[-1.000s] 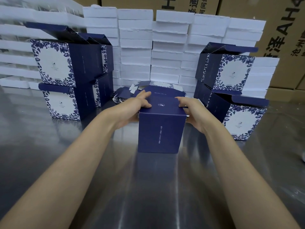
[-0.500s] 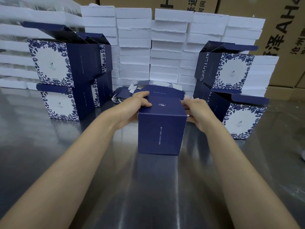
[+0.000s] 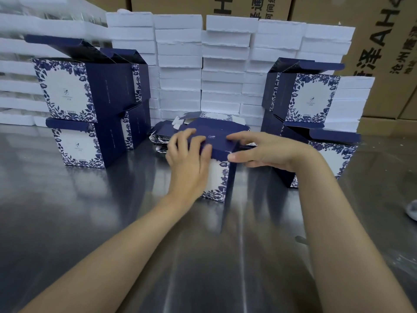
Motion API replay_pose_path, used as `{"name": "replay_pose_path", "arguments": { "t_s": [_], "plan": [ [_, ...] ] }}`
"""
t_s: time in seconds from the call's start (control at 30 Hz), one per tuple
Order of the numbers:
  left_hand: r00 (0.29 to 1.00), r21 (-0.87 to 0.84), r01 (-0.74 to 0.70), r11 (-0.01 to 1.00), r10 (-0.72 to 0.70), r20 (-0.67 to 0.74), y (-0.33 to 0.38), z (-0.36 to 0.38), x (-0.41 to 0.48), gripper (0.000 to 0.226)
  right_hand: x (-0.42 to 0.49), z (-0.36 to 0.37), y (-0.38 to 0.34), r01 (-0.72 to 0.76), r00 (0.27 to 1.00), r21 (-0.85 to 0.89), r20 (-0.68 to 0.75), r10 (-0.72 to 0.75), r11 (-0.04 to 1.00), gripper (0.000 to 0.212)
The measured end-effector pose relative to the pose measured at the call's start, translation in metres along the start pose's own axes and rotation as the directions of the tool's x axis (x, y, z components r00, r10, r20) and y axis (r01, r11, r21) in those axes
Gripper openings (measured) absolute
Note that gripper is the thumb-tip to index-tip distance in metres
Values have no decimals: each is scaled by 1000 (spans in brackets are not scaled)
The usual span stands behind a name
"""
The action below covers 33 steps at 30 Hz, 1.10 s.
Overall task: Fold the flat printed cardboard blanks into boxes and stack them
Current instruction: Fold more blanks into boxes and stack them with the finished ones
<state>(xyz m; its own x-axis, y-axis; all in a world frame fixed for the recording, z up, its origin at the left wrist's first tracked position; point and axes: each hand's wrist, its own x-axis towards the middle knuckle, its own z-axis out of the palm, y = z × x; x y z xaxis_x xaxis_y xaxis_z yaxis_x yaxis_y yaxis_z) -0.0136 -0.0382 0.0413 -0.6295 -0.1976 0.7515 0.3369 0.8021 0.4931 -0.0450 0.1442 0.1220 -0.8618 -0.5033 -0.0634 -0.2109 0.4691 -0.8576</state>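
At frame centre on the bench [image 3: 67, 222], left hand [image 3: 188, 163] and right hand [image 3: 268, 152] curl fingers around the box [image 3: 222, 143]: light, crushable card, best held by its edges.

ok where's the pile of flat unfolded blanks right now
In the head view the flat blanks lie centre-back on the steel table, just behind the box in hand, before the white foam stacks.
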Motion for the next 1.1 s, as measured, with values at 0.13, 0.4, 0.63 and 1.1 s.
{"name": "replay_pose_path", "arguments": {
  "t_s": [0.13,0.4,0.63,1.1],
  "plan": [
    [971,113,-233,966,237,-20,2,8,-8,32,8,4,6,58,989,-196,-124,-83,979,55],
    [998,-200,-41,979,51,44,-1,25,-22,40,25,25,51,342,869,63,-399,-291,938,30],
    [993,-304,-114,946,98,-67,43,3,8,55,7,-2,9,511,722,43,-564,-401,858,26],
    [977,-728,-107,677,208,50,188,93,55,69,-51,-118,37,452,204,-333,-864,-459,828,37]
  ]
}}
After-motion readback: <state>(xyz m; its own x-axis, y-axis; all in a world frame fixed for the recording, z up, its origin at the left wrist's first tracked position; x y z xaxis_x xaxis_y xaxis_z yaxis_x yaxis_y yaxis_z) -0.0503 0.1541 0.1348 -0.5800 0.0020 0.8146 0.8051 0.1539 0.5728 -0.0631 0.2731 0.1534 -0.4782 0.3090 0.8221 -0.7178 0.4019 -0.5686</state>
